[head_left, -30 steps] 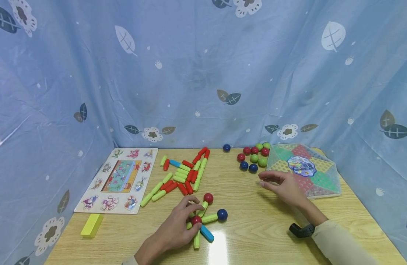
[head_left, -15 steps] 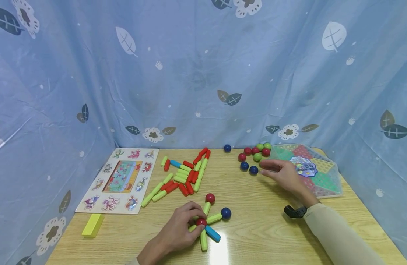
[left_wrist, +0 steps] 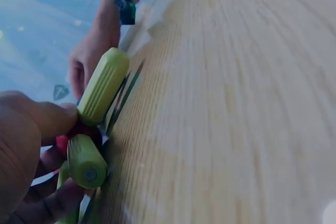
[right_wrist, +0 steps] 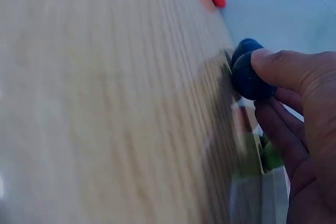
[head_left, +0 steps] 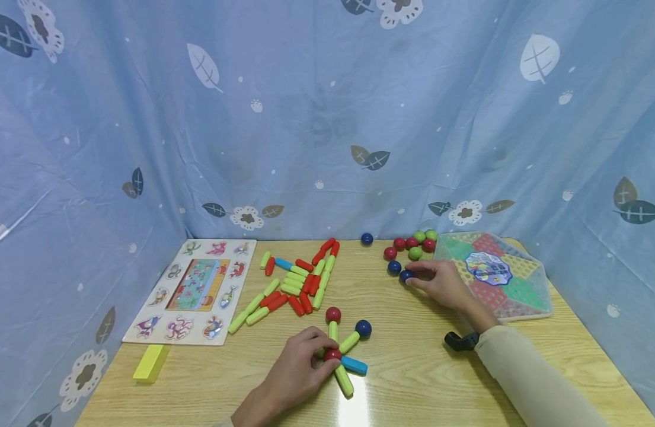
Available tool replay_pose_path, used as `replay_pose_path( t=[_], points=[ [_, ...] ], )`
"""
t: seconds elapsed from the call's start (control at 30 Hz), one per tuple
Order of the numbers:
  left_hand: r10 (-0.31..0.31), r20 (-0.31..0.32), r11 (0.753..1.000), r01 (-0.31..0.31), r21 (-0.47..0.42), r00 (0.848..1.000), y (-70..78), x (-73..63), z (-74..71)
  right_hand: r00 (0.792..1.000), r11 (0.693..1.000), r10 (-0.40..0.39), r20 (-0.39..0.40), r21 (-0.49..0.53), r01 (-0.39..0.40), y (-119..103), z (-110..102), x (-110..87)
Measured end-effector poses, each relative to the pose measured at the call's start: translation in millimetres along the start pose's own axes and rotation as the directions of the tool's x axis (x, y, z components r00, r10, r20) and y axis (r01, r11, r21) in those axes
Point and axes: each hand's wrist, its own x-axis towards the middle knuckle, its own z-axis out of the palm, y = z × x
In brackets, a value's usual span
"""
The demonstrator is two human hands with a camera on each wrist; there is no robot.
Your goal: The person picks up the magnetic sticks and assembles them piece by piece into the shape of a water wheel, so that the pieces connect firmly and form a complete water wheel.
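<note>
At the front middle of the table, my left hand point(head_left: 303, 365) pinches a red ball point(head_left: 332, 354) between thumb and fingers. Several rods radiate from that ball: yellow-green ones, such as this rod point(head_left: 344, 381), and a blue rod point(head_left: 354, 365). Two rods carry a ball at the far end, one red ball point(head_left: 333, 314) and one dark blue ball point(head_left: 363, 328). In the left wrist view a yellow-green rod point(left_wrist: 104, 86) stands out past the thumb. My right hand point(head_left: 441, 284) grips another dark blue ball point(right_wrist: 251, 80) between thumb and fingers, beside a second blue ball point(head_left: 393, 267).
Loose red, green and blue rods point(head_left: 300, 279) lie left of centre. Red balls point(head_left: 390, 254) and green balls point(head_left: 415, 253) gather at the back right, against a clear plastic box point(head_left: 524, 308). A picture puzzle board point(head_left: 140, 314) and a yellow block point(head_left: 151, 363) lie at left.
My right hand has moved left and closed its fingers on a dark blue ball. My left hand has shifted slightly right, turning the rod-and-ball piece counterclockwise.
</note>
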Motion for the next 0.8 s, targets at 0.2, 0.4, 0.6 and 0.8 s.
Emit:
replay_pose_path(
  t=[0.2, 0.4, 0.6, 0.8],
  points=[
    [0.045, -0.053, 0.996, -0.04, 0.082, 0.998, 1.4, 3.7, 7.0, 1.0, 0.992, 0.01, -0.008, 0.128, -0.008, -12, 5, -19.4],
    [0.045, -0.062, 0.978, -0.032, 0.204, 0.997, 6.4, 6.5, 9.1, 1.0, 0.974, 0.009, 0.022, 0.226, -0.014, -24, 12, -47.0],
    [0.039, -0.024, 0.956, -0.031, 0.292, 0.999, 12.4, 12.5, 8.5, 0.997, 0.937, 0.01, 0.081, 0.347, -0.038, -40, 18, -71.7],
    [0.084, 0.049, 0.939, -0.096, 0.329, 0.995, 18.5, 26.2, 11.6, 0.988, 0.914, -0.036, 0.152, 0.405, -0.029, -49, 29, -89.5]
  ],
)
